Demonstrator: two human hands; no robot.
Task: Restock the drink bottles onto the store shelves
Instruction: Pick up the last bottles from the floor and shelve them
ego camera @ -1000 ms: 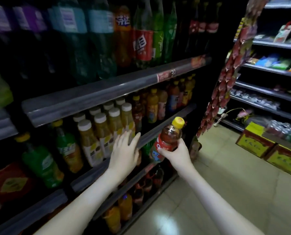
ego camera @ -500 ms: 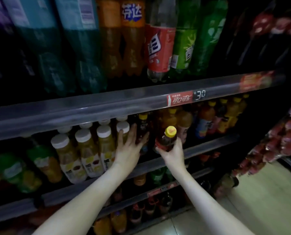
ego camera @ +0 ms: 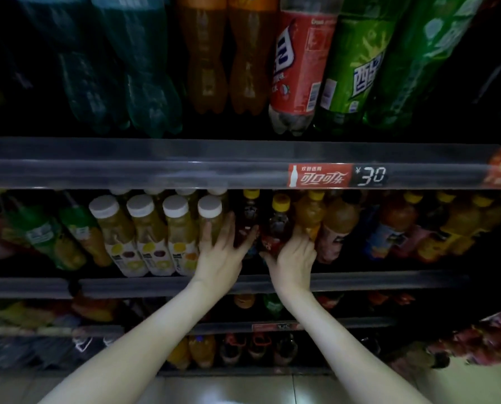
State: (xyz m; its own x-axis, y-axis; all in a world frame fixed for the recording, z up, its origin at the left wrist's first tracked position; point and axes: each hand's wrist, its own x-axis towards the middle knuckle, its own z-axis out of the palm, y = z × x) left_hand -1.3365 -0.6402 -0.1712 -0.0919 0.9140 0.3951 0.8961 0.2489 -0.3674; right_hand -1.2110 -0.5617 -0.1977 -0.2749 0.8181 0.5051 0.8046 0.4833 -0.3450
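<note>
Yellow-capped tea bottle [ego camera: 279, 225] is upright in the middle shelf [ego camera: 389, 279] row. The right hand [ego camera: 291, 258] grips its lower body, fingers [ego camera: 301, 239] curled round. The left hand [ego camera: 223, 252] is spread flat, pressing the white-capped juice bottle [ego camera: 211, 212] alongside.

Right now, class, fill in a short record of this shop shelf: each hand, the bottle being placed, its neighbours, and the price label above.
left hand: open, fingers straight against the white-capped yellow juice bottles
right hand: grips the dark tea bottle with a yellow cap
bottle state: upright on the grey middle shelf, base hidden by the hand
right neighbours: orange drink bottles with yellow caps
price label: red strip label, reads 30
shelf above: large red-labelled bottle, large green bottle
</note>
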